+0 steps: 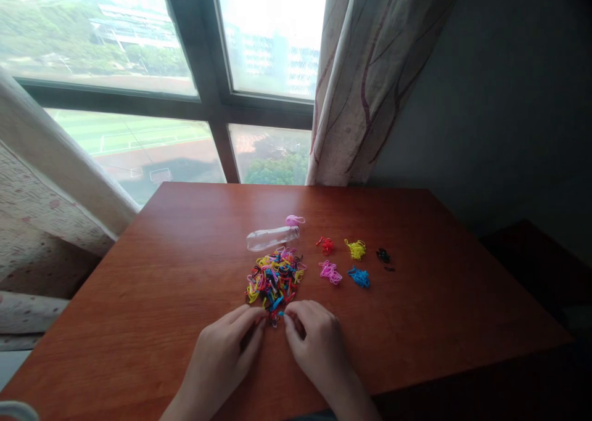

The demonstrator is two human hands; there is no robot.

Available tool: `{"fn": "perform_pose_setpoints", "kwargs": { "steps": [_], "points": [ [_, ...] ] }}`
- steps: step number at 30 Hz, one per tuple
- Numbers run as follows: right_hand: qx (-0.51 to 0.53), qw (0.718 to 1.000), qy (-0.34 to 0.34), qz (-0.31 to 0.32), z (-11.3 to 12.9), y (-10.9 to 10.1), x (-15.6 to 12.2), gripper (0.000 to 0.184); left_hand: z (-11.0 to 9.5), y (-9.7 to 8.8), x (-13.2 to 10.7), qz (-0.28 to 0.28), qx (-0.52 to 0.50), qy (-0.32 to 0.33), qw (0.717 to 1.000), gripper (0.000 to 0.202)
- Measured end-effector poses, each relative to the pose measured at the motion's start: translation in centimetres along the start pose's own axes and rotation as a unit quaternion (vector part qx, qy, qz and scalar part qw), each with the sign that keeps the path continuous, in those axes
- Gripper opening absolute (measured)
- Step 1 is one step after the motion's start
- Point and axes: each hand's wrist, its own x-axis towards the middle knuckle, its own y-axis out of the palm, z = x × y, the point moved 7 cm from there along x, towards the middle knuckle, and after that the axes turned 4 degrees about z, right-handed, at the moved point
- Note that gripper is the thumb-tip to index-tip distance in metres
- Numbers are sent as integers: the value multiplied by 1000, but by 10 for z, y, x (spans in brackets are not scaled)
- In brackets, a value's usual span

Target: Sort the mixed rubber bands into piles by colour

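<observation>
A mixed heap of small coloured rubber bands (275, 278) lies in the middle of the wooden table (161, 267). My left hand (226, 353) and my right hand (314, 341) rest at the heap's near edge, fingertips pinched together on a few bands there. To the right lie small sorted piles: red (326, 245), yellow (355, 248), black (383, 256), pink (330, 272) and blue (359, 277). A clear plastic bottle (271, 238) lies on its side behind the heap, with its pink cap (295, 220) beside it.
A window (185, 82) stands behind the table, with a patterned curtain (365, 82) at its right. A cushion or bedding (32, 224) lies to the left. A dark wall and a dark surface (536, 267) are at the right.
</observation>
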Motion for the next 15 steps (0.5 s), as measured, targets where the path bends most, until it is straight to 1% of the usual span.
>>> {"fn": "perform_pose_setpoints", "kwargs": {
  "steps": [6, 9, 12, 15],
  "points": [
    [66, 997, 14, -37, -5, -9, -3, 11, 2, 1, -1, 1, -4, -6, 1000, 15],
    [81, 995, 32, -48, -14, -14, -6, 12, 3, 1, -2, 1, -6, -8, 1000, 16],
    [76, 993, 61, -72, -34, -28, -13, 15, 3, 2, -2, 5, -5, -7, 1000, 16],
    [43, 988, 95, -114, -65, -52, -23, 19, 3, 2, -1, 7, -1, -3, 1000, 15]
  ]
}}
